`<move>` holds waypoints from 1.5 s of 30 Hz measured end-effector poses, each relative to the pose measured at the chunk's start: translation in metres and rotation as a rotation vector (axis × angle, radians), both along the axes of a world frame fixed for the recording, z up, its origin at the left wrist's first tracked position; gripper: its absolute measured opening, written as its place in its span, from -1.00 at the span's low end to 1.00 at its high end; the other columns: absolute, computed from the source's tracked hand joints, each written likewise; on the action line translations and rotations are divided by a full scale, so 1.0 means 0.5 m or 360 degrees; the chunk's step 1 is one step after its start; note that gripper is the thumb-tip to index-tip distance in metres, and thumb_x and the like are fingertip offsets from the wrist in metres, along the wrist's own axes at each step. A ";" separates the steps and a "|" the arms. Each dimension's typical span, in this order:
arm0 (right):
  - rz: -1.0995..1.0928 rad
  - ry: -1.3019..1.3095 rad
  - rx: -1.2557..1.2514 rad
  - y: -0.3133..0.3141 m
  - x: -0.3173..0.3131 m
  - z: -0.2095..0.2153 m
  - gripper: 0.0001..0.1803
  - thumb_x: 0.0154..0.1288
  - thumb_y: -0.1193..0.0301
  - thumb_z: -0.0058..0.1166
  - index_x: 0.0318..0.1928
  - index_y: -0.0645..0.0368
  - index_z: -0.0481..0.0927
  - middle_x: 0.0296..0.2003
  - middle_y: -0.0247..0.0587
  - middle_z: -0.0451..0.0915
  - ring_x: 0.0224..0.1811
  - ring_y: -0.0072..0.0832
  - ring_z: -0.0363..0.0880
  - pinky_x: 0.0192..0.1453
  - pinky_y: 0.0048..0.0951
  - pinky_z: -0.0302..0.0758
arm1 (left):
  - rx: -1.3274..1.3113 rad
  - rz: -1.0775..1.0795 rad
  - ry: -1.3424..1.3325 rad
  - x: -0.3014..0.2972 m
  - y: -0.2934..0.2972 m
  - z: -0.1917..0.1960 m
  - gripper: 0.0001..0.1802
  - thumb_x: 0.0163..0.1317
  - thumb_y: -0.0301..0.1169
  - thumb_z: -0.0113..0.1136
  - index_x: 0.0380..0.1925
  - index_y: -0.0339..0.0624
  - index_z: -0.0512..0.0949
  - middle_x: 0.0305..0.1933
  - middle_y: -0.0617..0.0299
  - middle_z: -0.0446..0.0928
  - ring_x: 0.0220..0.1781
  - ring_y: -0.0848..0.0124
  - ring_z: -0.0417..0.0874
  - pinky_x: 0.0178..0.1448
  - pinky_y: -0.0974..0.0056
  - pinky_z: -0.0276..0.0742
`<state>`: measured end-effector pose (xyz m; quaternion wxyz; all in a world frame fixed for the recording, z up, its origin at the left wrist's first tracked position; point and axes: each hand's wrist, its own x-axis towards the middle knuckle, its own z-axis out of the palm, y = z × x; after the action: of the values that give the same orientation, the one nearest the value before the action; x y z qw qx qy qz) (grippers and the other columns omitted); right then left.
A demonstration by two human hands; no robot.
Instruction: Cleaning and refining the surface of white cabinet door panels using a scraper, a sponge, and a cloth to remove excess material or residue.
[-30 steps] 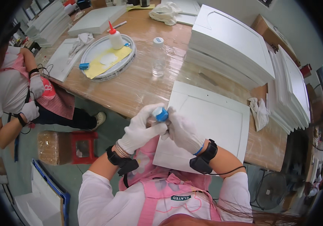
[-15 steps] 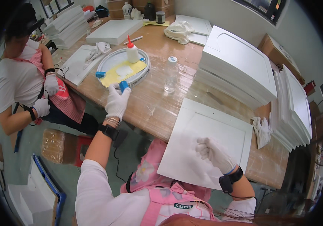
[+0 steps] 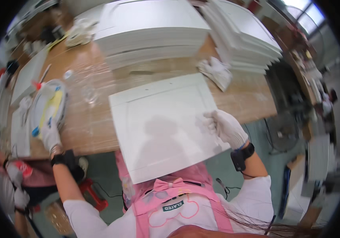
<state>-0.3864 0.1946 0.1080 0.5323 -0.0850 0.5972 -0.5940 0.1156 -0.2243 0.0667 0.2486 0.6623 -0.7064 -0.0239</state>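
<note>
My left hand [image 3: 51, 137], in a white glove, reaches to the round white lid [image 3: 64, 113] at the table's left. A small blue block [image 3: 50, 120] is pinched at its fingertips, though blur softens it. On the lid lie a yellow sheet [image 3: 54, 104] and a white squeeze bottle [image 3: 47, 92] with a red tip. Another blue block [image 3: 35, 131] sits at the lid's near rim. A white framed panel [image 3: 166, 131] lies before me, overhanging the table's front edge. Over its right edge, my gloved right hand [image 3: 228, 129] is curled; what its fingers hold, if anything, is hidden.
Behind the panel rise stacks of white panels [image 3: 154, 37]. A white cloth [image 3: 216, 73] lies right of it. A clear bottle [image 3: 89, 94] stands right of the lid. At the lower left is another person's gloved hand [image 3: 15, 174]. A fan [image 3: 285, 131] stands on the floor.
My view has swung right, so the lid now appears far left. The panel is turned and squarer to me. My right hand has gone from over its middle to its right edge.
</note>
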 end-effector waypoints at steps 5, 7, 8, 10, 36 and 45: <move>-0.0266 -0.0114 -0.0032 0.133 -0.056 -0.017 -0.70 0.49 0.31 -0.12 -0.04 0.31 0.53 -0.43 -0.34 0.54 -0.48 -0.58 0.48 -0.43 -0.55 0.48 | -0.0291 -0.0101 -0.0080 -0.053 0.042 -0.016 -0.45 0.40 -0.04 0.09 0.12 -0.31 0.56 0.20 -0.22 0.51 0.13 -0.08 0.55 0.25 0.04 0.41; -0.0386 -0.0079 -0.0123 0.193 -0.076 -0.043 -0.73 0.49 0.32 -0.11 -0.08 0.27 0.54 -0.41 -0.32 0.56 -0.45 -0.60 0.47 -0.43 -0.54 0.44 | -0.0572 -0.0034 -0.0225 -0.073 0.092 -0.021 -0.48 0.40 -0.09 0.13 0.11 -0.32 0.57 0.25 -0.22 0.48 0.15 -0.09 0.53 0.27 0.04 0.41; -0.0414 -0.0092 -0.0115 0.209 -0.082 -0.052 -0.73 0.49 0.32 -0.11 -0.08 0.27 0.54 -0.41 -0.32 0.56 -0.45 -0.60 0.47 -0.43 -0.54 0.44 | -0.0614 -0.0209 -0.0097 -0.071 0.118 -0.016 -0.55 0.39 -0.18 0.16 0.07 -0.33 0.58 0.25 -0.22 0.46 0.16 -0.08 0.52 0.28 0.05 0.41; -0.0612 0.0193 0.0063 0.246 -0.093 -0.064 -0.76 0.48 0.32 -0.09 -0.12 0.23 0.54 -0.41 -0.32 0.55 -0.45 -0.60 0.43 -0.42 -0.54 0.40 | -0.0620 -0.0431 0.0030 -0.061 0.173 -0.030 -0.62 0.38 -0.27 0.19 0.04 -0.33 0.60 0.26 -0.21 0.45 0.17 -0.07 0.52 0.29 0.06 0.41; -0.0231 0.0271 -0.1049 0.105 -0.092 0.159 -0.56 0.62 0.20 -0.32 0.11 0.32 0.45 -0.15 -0.15 0.61 -0.25 -0.48 0.58 -0.13 -0.41 0.59 | 0.0170 -0.1660 0.1312 -0.379 0.318 0.119 -0.65 0.45 -0.40 0.06 0.17 -0.30 0.45 0.09 0.15 0.52 0.02 0.38 0.50 0.15 0.30 0.43; -0.0206 0.0473 -0.0748 0.073 -0.266 -0.143 -0.62 0.52 0.29 -0.08 0.18 0.28 0.48 0.00 -0.20 0.61 -0.07 -0.44 0.58 0.08 -0.37 0.54 | 0.0202 -0.0949 0.1637 -0.434 0.298 0.270 -0.73 0.51 -0.33 0.00 0.07 -0.20 0.51 -0.13 0.34 0.52 -0.11 0.49 0.53 0.00 0.34 0.50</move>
<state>-0.5196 0.2312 0.0364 0.3656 -0.2539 0.5189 -0.7298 -0.1013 -0.0753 0.2017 0.5013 0.3525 -0.6479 -0.4525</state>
